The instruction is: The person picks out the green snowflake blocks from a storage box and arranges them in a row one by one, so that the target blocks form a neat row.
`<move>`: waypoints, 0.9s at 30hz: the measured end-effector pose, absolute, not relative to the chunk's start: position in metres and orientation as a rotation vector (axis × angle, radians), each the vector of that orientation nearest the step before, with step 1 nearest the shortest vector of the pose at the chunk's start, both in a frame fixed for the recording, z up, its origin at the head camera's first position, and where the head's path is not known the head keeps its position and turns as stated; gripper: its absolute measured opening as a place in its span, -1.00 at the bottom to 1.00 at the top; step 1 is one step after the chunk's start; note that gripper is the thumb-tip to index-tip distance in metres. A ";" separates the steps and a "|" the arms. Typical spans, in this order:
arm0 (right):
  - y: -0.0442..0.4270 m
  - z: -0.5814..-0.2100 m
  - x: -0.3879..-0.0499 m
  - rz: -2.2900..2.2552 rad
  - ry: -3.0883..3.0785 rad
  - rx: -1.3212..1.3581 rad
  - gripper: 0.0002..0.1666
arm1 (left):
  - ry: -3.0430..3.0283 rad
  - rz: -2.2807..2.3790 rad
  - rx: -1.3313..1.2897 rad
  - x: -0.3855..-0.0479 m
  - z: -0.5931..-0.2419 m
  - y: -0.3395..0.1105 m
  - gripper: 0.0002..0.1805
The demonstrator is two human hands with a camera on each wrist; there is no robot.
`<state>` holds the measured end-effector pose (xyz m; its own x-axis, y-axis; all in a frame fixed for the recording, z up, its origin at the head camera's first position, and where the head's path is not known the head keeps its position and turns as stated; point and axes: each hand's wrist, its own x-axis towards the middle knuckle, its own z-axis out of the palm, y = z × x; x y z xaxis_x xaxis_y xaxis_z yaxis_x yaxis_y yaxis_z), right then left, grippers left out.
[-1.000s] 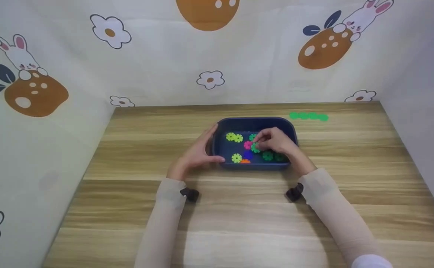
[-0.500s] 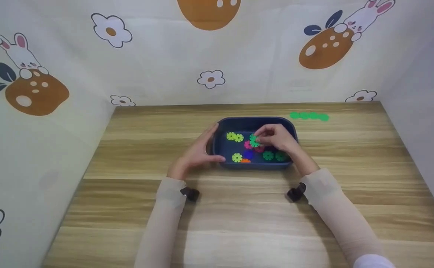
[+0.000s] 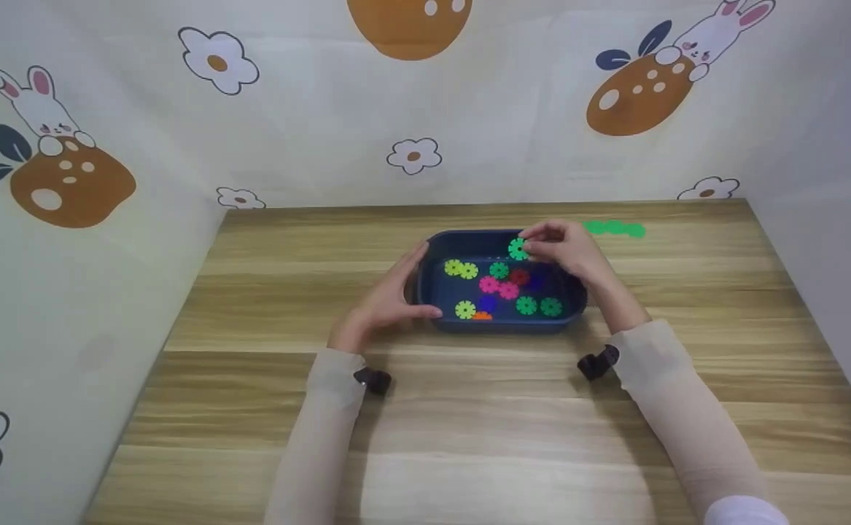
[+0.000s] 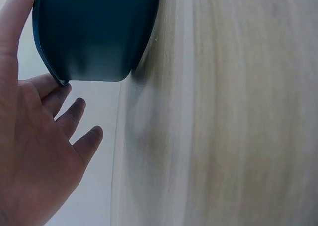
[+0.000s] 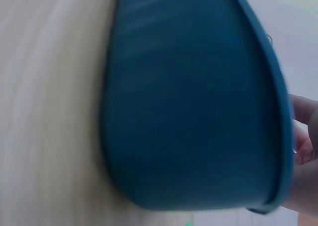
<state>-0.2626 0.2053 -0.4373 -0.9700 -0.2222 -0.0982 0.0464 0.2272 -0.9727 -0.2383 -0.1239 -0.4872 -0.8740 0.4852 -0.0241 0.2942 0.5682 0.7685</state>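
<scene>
A dark blue tray [image 3: 502,327] holds several notched discs: yellow-green [image 3: 465,310], pink [image 3: 488,284], green [image 3: 526,305], blue, red and orange. My left hand [image 3: 389,299] rests against the tray's left end, thumb at the front corner and fingers along the side; in the left wrist view the hand [image 4: 44,146] touches the tray's rim [image 4: 62,82] with spread fingers. Over the tray's back right part, my right hand [image 3: 567,251] pinches a green disc [image 3: 518,249] between thumb and fingers. The right wrist view shows the tray's outer wall [image 5: 194,112], partly hiding that hand [image 5: 304,146].
A row of green discs [image 3: 615,228] lies on the wooden table [image 3: 425,415] behind and right of the tray, its left end covered by my right hand. A patterned cloth wall [image 3: 308,109] rises at the table's back edge.
My right hand has lifted the pinched green disc from the middle of the tray and carried it back and to the right. The left hand and tray have stayed in place.
</scene>
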 end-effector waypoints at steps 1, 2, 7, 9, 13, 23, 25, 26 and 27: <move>0.208 -0.435 -0.263 -1.835 2.285 -0.158 -0.60 | 2.568 1.196 0.647 -0.238 -0.487 -0.124 0.29; 0.210 -0.432 -0.263 -1.855 2.285 -0.153 -0.59 | 2.568 1.197 0.645 -0.238 -0.487 -0.124 0.29; 0.225 -0.425 -0.265 -1.969 2.281 -0.130 -0.59 | 2.569 1.196 0.646 -0.239 -0.488 -0.123 0.28; 0.232 -0.424 -0.266 -2.023 2.269 -0.119 -0.62 | 2.571 1.198 0.651 -0.239 -0.488 -0.124 0.28; 0.246 -0.423 -0.269 -2.131 2.238 -0.098 -0.69 | 2.576 1.199 0.659 -0.239 -0.489 -0.124 0.28; 0.289 -0.424 -0.273 -2.360 2.157 0.034 -0.76 | 2.574 1.195 0.646 -0.238 -0.489 -0.124 0.29; 0.295 -0.424 -0.273 -2.373 2.161 0.091 -0.79 | 2.572 1.201 0.648 -0.238 -0.489 -0.124 0.29; 0.298 -0.423 -0.272 -2.376 2.167 0.121 -0.79 | 2.571 1.202 0.650 -0.238 -0.489 -0.124 0.29; 0.300 -0.423 -0.272 -2.383 2.166 0.153 -0.79 | 2.571 1.204 0.651 -0.238 -0.489 -0.124 0.29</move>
